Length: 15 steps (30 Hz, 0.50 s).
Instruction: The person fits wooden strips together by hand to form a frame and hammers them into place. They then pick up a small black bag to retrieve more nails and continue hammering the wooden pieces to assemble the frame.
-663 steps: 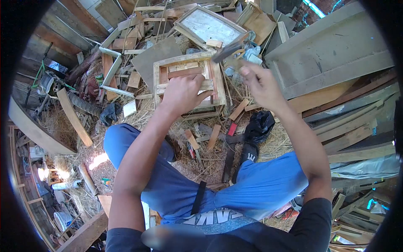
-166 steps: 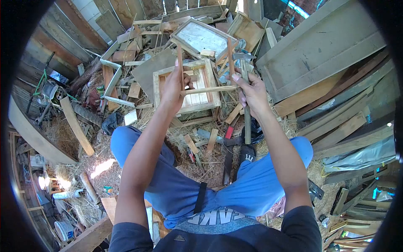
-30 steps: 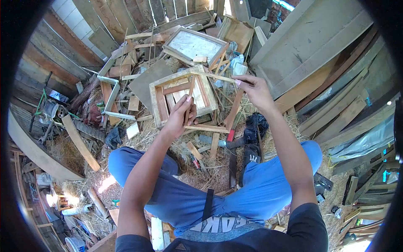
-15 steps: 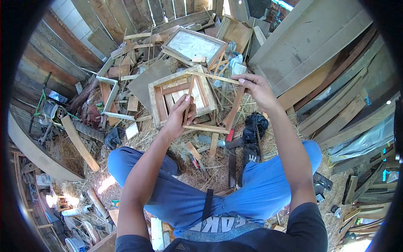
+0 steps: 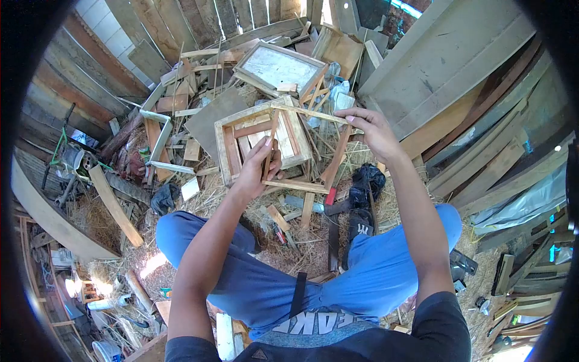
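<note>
Spanning both hands [image 5: 259, 168] [image 5: 376, 133]: wooden frame [image 5: 336, 159]

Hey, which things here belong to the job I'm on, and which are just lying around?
Belongs to the job:
- slim wooden frame, held by left hand and right hand
- box-like wooden frame just beyond it, probably

Apparently just lying around:
- black plastic bag
- pale-faced framed panel
- curved plank

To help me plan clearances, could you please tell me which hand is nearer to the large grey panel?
Right. In view, the right hand is close beside the large grey panel, at its lower left; the left hand is farther left.
</note>
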Motion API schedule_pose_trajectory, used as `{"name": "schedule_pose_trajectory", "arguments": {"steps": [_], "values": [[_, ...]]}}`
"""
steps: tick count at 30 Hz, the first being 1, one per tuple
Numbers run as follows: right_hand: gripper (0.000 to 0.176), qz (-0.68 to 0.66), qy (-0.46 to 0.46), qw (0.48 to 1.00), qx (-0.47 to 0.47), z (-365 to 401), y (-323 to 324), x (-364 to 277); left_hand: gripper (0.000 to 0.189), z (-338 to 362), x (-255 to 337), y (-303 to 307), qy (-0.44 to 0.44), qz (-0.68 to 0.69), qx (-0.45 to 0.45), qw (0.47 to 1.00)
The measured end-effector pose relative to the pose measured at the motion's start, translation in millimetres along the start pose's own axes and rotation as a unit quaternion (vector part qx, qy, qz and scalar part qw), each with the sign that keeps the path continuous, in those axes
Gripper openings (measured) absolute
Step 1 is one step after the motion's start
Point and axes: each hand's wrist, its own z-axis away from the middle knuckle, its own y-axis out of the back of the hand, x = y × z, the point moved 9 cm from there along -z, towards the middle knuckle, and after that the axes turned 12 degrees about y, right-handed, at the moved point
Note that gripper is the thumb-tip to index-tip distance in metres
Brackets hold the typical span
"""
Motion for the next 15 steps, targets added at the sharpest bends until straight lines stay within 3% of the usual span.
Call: {"name": "schedule_pose_trajectory", "arguments": {"steps": [15], "values": [[0.024,0.067,0.056,0.996,-0.026,-2.1,-4.6,-1.6,0.035,-0.9,1.7,2.6,-0.005,0.009,-0.008,1.0]]}}
